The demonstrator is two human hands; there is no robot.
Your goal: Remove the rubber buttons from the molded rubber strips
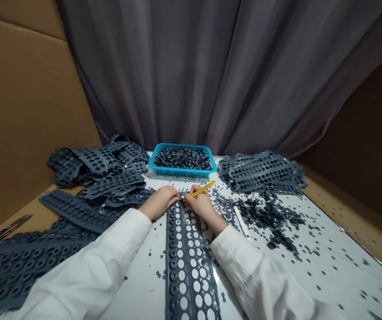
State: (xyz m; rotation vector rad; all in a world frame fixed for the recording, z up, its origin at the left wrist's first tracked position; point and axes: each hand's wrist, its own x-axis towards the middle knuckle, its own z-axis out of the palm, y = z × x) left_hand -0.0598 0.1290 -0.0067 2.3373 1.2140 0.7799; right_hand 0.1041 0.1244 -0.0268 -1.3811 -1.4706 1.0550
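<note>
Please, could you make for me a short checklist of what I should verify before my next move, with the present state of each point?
1. Yellow tool held in the right hand: ok.
2. Left hand at the far end of the dark sheet: ok.
3. Left hand gripping the sheet firmly: cannot tell, the fingertips are too small to judge.
4. All columns of the sheet free of rings: not ok, the left column holds rings.
5. Blue basket standing upright: ok, with many small dark parts inside.
6. White table free of loose bits: not ok, many lie scattered on the right.
</note>
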